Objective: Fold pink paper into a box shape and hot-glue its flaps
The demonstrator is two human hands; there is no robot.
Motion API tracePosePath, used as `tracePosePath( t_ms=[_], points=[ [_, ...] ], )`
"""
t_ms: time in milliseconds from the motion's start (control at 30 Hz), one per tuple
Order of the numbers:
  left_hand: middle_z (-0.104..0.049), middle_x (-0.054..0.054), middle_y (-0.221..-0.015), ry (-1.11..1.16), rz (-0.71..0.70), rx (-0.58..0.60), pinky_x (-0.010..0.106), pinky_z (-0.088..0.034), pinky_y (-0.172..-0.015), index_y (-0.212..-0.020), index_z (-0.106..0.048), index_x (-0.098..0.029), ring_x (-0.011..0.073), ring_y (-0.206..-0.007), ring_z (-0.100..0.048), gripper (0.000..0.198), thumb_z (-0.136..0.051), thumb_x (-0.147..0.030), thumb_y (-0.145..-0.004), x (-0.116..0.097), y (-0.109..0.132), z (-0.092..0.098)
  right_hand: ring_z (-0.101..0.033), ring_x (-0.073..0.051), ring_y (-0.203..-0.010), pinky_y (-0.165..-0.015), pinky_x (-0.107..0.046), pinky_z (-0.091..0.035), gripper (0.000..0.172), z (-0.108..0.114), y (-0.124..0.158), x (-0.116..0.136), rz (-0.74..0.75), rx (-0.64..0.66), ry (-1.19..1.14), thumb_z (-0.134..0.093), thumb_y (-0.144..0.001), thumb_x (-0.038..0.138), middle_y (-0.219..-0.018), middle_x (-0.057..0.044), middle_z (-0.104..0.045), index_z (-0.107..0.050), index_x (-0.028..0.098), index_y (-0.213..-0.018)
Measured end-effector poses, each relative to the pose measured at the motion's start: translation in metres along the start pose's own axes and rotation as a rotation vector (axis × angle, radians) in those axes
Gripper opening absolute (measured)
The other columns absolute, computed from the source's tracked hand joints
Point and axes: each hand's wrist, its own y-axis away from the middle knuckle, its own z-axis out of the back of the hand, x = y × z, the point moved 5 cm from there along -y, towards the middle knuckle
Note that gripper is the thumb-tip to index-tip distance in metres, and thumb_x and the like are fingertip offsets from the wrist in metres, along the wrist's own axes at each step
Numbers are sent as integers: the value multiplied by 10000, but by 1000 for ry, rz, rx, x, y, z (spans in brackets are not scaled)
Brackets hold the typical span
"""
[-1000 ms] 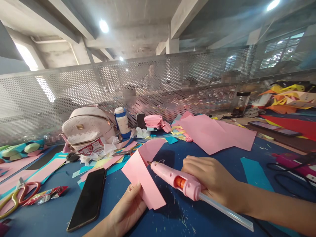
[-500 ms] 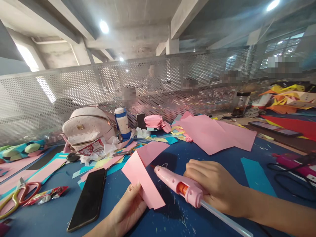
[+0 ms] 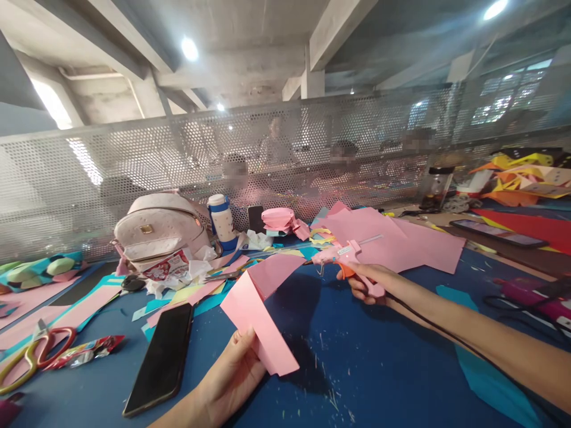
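My left hand [image 3: 236, 368] pinches the lower end of a folded pink paper strip [image 3: 256, 315] between thumb and fingers, holding it above the blue table. The strip bends into two arms, one slanting toward me and one reaching back to the right. My right hand [image 3: 368, 282] is closed round the handle of a pink glue gun [image 3: 342, 257] with an orange trigger. Its nozzle points left, a clear glue stick juts out of its back, and its black cord runs along my forearm. Behind the gun lie large pink paper sheets [image 3: 414, 241].
A black phone [image 3: 158, 359] lies left of my left hand, with scissors [image 3: 42, 348] and a red wrapper [image 3: 89, 351] farther left. A pale backpack [image 3: 160, 229], a bottle [image 3: 222, 220] and paper scraps stand or lie toward a perforated metal screen [image 3: 267, 137]. Blue paper [image 3: 495, 383] is under my right forearm.
My right hand has carried the glue gun away from the pink strip, back toward the large sheets, and turned it upright. My left hand and the strip have stayed nearly still.
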Motion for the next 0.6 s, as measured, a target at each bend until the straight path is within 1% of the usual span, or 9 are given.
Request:
tracePosePath(
  t_ms=[67, 133, 233, 333, 367, 433, 500, 533, 600],
  points=[
    [-771, 51, -873, -4, -11, -15, 269, -562, -820, -841, -768, -160, 164, -783, -717, 170, -813, -227, -691, -1, 0, 0, -384, -75, -495, -404, -188, -278, 480, 15, -10, -8, -50, -34, -26, -685, -710, 597, -599, 45, -398, -630, 145, -862],
    [-772, 50, -854, -4, -20, -31, 271, -560, -825, -800, -767, -163, 171, -790, -720, 157, -825, -235, -673, -2, 0, 0, -389, -74, -485, -405, -195, -275, 501, 30, -20, -11, -26, -74, 50, -696, -696, 583, -600, 45, -410, -647, 136, -916],
    [-772, 34, -821, 2, -18, -25, 266, -552, -841, -783, -765, -168, 159, -771, -719, 142, -825, -226, -669, -4, 1, -5, -475, -112, -535, -441, -215, -313, 536, 49, -33, -8, 87, -131, 354, -689, -697, 562, -606, 25, -477, -650, 123, -1002],
    [-770, 24, -800, -4, 0, -8, 269, -543, -863, -763, -763, -166, 150, -757, -717, 112, -817, -214, -678, -5, 2, -10, -531, -155, -589, -502, -243, -381, 549, 57, -44, -8, 188, -146, 622, -603, -772, 562, -623, -2, -548, -629, 117, -1092],
    [-771, 22, -800, -6, 3, -9, 272, -542, -869, -759, -762, -167, 151, -760, -717, 107, -816, -214, -679, -6, 3, -11, -553, -169, -610, -520, -256, -405, 553, 58, -46, -10, 200, -138, 667, -566, -799, 561, -675, -24, -592, -616, 118, -1126],
    [-771, 21, -801, -11, 3, -13, 274, -542, -869, -764, -763, -170, 153, -763, -717, 108, -814, -216, -681, -7, 3, -12, -614, -212, -710, -578, -294, -460, 546, 57, -47, -14, 243, -141, 731, -515, -831, 542, -895, -85, -670, -581, 136, -1190],
    [-771, 20, -813, -16, 1, -18, 272, -544, -865, -780, -764, -173, 152, -769, -717, 118, -813, -217, -683, -7, 3, -11, -640, -263, -891, -705, -338, -495, 507, 54, -44, -14, 329, -167, 853, -490, -852, 511, -1134, -113, -649, -552, 176, -1227],
    [-772, 22, -822, -18, 0, -22, 271, -546, -864, -788, -765, -173, 152, -772, -717, 124, -814, -217, -682, -7, 2, -11, -629, -281, -974, -768, -355, -490, 473, 52, -41, -13, 371, -182, 942, -478, -864, 497, -1196, -110, -629, -550, 197, -1223],
    [-773, 29, -838, -23, -2, -30, 269, -547, -862, -803, -765, -169, 152, -777, -718, 144, -818, -221, -679, -7, 1, -9, -605, -302, -1054, -828, -374, -471, 407, 48, -35, -12, 414, -195, 1112, -442, -892, 487, -1190, -99, -635, -568, 222, -1174]
  ],
)
